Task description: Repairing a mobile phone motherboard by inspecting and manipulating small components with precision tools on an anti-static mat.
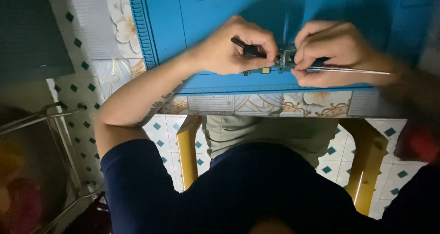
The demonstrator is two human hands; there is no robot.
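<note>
Here the largest thing is the blue work mat (211, 14), spread over a table covered in a floral-patterned sheet (270, 103), with its ridged edge running down the left side. Below the table edge sit the person's dark-clothed lap and a yellow stool (185, 147) on a floor of white tiles with green diamonds. Both hands meet near the mat's front edge.

The left hand (233, 46) has its fingers curled and pressed together around a thin black tool (245, 47), thumb and forefinger pinching it. The right hand (334, 51) pinches a pair of slim metal tweezers (353, 70), whose long end juts out to the right. Between the two hands, just above the mat, lies a small circuit board (275, 68) with a greenish strip and a boxy metal part.

The board is tiny and held only at the fingertips, so a slip of either tool could likely scratch it or flick a loose part off the near edge onto the floor. The dim light and the knuckles crowding over the board hide the tool tips, so exact contact cannot be told. Nothing else on the mat stands close.
</note>
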